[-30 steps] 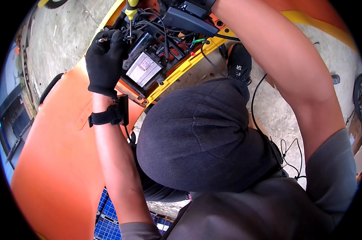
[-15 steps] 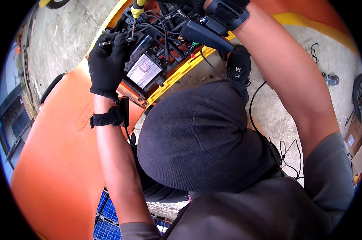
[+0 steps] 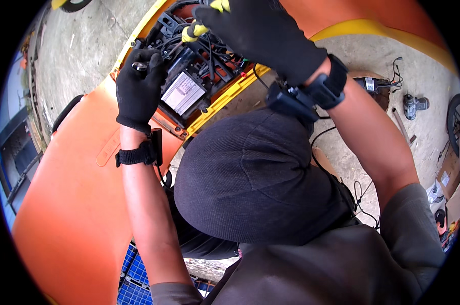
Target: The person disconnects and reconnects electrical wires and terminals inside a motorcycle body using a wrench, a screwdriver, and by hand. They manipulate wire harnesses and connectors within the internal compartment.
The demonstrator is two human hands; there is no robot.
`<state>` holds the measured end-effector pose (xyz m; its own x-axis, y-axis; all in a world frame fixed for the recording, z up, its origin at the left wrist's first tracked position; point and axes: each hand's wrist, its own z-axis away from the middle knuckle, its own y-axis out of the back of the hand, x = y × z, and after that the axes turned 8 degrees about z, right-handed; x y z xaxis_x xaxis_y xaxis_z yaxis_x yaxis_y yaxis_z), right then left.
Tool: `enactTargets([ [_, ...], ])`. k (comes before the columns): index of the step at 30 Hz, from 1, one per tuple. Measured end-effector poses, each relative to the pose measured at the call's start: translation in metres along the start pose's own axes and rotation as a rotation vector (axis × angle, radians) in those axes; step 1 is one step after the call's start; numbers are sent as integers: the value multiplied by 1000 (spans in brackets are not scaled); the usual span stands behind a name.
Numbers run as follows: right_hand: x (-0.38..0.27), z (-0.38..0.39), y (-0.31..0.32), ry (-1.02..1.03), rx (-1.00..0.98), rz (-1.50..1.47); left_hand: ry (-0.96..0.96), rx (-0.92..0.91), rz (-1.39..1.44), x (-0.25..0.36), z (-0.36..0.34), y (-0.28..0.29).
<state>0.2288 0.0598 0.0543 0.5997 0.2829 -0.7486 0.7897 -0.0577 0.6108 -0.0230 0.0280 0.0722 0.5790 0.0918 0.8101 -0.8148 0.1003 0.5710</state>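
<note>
My right hand (image 3: 263, 38), in a black glove, is closed around a screwdriver with a yellow and black handle (image 3: 193, 32). Its shaft slants down and left among the cables, toward the fingers of my left hand (image 3: 140, 91). That hand, also black-gloved, is closed at the left edge of an open compartment, with a shiny metal piece (image 3: 140, 66) showing in its grip; its kind I cannot make out. Beside it, inside the compartment, lie a silver box with a label (image 3: 183, 93) and a tangle of black cables (image 3: 209, 51). The screwdriver's tip is hard to see.
A yellow rim (image 3: 222, 105) borders the compartment, and a large orange body panel (image 3: 72, 198) spreads to the left. On the concrete floor at right lie a power tool (image 3: 415, 105), loose cables (image 3: 396, 76) and cardboard (image 3: 449, 170). A dark knitted cap (image 3: 245, 178) fills the middle.
My right hand has come down and nearer, swinging the screwdriver from nearly upright to a rightward slant. My left hand has hardly shifted and still grips the metal piece.
</note>
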Motion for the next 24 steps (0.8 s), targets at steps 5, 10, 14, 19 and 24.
enactTargets([
  [5, -4, 31, 14, -16, -80, -104, 11, -45, -12, 4, 0, 2],
  [10, 14, 48, 9, 99, -420, -28, -12, -131, -31, 2, 0, 12],
  [14, 2, 50, 21, -57, -660, -82, -3, -131, 23, 2, 1, 15],
  [19, -4, 56, 15, -105, -840, -177, -30, -172, -3, 2, -5, 22],
  [24, 2, 58, 16, -94, -639, -187, 87, -117, 74, 3, -3, 22],
])
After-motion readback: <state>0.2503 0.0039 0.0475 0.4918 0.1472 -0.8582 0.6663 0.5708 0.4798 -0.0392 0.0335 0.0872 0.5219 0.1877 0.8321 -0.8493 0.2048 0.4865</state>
